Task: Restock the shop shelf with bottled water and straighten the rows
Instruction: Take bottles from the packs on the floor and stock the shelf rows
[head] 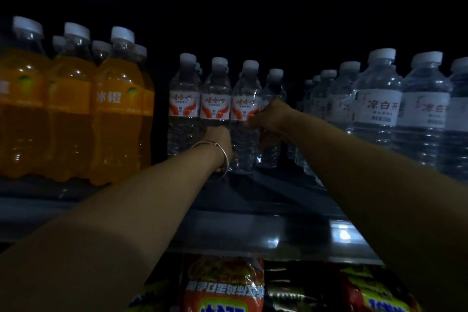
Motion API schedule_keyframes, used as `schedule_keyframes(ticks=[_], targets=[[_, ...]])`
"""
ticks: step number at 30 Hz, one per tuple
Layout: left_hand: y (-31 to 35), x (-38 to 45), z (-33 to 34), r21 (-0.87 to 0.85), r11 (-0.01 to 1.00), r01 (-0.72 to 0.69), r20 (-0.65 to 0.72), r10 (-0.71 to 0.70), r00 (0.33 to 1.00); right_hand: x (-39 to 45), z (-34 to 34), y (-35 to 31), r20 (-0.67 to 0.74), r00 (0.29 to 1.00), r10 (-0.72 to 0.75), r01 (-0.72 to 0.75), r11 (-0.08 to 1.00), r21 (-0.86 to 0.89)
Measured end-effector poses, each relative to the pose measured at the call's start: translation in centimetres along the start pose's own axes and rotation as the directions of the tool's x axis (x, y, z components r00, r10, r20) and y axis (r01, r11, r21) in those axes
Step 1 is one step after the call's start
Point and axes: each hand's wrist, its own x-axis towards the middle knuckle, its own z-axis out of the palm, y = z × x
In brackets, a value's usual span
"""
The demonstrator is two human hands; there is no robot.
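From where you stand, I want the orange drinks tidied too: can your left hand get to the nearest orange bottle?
Probably yes. The left hand grips a small water bottle, so it must let go first; the nearest orange bottle stands front-row just leftward, with nothing between.

Water bottles (246,119): I see clear, glossy plastic with ribbed walls, smooth white caps, paper-like red-and-white labels.
Orange drink bottles (116,114): glossy clear plastic, I note sharp highlights.
Shelf (253,235): dark, smooth, sheeny metal-looking edge.
Bangle (215,145): thin polished metal.
Snack packets (222,286): I read shiny crinkled film.
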Motion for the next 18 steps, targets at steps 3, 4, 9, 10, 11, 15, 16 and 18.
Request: schedule_keyframes(ticks=[3,4,9,10,11,15,16,18], targets=[[0.2,-0.3,-0.3,0.048,0.999,-0.002,-0.008,0.003,1.000,-0.4,0.4,0.3,-0.080,0.996,-0.038,0.037,0.999,-0.024],[0.3,-0.5,-0.4,0.057,0.998,0.004,-0.005,-0.004,1.000,-0.5,0.5,0.4,-0.101,0.993,-0.056,0.054,0.998,-0.029],[0.7,-1.5,-1.4,-0.008,1.000,0.022,-0.005,-0.022,1.000,-1.5,0.7,1.0,-0.129,0.986,-0.108,0.109,0.994,0.005],[0.9,-1.9,-1.6,-0.032,0.999,0.023,-0.015,-0.024,1.000,-1.9,0.5,1.1,-0.129,0.984,-0.122,0.122,0.993,-0.008],[1.1,-2.3,-1.9,-0.055,0.998,0.024,-0.025,-0.025,0.999,-2.2,0.4,1.1,-0.125,0.983,-0.134,0.132,0.991,-0.024],[2.7,-5.0,-3.2,-0.094,0.995,0.025,-0.073,-0.032,0.997,-4.4,0.0,1.0,-0.095,0.967,-0.234,0.209,0.952,-0.223],[3.3,-6.0,-3.4,-0.104,0.994,0.021,-0.096,-0.031,0.995,-5.2,-0.2,1.1,-0.087,0.959,-0.268,0.238,0.937,-0.257],[4.6,-8.4,-3.8,-0.138,0.990,-0.002,-0.146,-0.019,0.989,-7.5,-1.0,1.6,-0.065,0.942,-0.329,0.301,0.915,-0.269]])
